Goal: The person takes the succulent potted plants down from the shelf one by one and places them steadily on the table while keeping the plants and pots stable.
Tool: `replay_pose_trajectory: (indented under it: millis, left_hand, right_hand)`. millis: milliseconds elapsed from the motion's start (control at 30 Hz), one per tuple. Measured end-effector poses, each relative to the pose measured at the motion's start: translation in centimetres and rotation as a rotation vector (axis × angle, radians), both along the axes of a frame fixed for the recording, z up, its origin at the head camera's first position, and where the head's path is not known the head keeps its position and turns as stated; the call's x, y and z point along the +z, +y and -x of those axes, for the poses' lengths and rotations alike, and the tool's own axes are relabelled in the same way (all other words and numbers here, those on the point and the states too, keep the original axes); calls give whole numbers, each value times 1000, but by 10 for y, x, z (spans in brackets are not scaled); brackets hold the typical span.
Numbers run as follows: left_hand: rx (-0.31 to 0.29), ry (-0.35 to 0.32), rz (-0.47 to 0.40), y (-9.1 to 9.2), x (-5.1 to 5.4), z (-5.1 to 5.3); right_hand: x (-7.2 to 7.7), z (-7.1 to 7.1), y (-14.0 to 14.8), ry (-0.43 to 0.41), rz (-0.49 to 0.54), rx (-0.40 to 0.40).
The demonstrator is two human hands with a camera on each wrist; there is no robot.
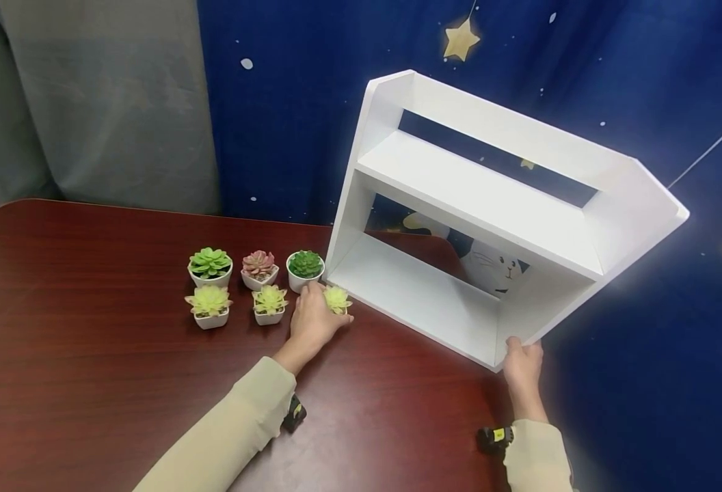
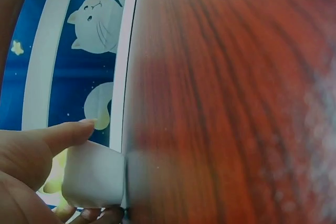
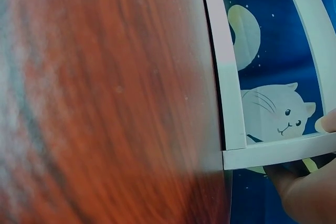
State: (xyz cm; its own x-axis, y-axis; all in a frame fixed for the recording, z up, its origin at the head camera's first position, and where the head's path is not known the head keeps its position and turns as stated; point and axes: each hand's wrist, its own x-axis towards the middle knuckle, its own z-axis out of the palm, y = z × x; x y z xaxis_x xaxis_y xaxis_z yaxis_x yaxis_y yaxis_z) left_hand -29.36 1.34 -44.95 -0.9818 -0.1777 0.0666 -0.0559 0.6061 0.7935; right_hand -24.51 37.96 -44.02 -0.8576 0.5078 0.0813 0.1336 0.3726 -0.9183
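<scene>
My left hand [image 1: 314, 316] grips a small potted succulent [image 1: 337, 299] with yellow-green leaves. In the left wrist view its white pot [image 2: 94, 176] sits between thumb and fingers, close to the shelf's bottom edge. A white two-tier shelf [image 1: 472, 201] stands at an angle on the right of the table. Its right side panel is held low down by my right hand [image 1: 524, 372]; in the right wrist view the thumb [image 3: 328, 123] lies on the panel's inner side, the other fingers outside. Left of my left hand is another yellow-green succulent [image 1: 270, 299].
A dark green succulent [image 1: 305, 264] stands just behind my left hand. Farther left are a pink one [image 1: 259, 264], a bright green one [image 1: 210, 262] and a yellow-green one [image 1: 208, 301]. The reddish-brown table [image 1: 121, 383] ends near the right hand; a blue curtain [image 1: 287, 102] hangs behind.
</scene>
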Motion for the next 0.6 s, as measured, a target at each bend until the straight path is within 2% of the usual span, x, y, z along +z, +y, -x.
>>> replay_pose_trajectory:
  millis: [200, 367, 600]
  left_hand:
    - [21, -6, 37, -3, -1, 2]
    - [30, -24, 28, -2, -2, 2]
    - [11, -54, 12, 5, -5, 1]
  right_hand:
    - [1, 2, -2, 2, 2, 12]
    - [3, 2, 0, -30, 4, 23]
    - [11, -6, 12, -166, -159, 74]
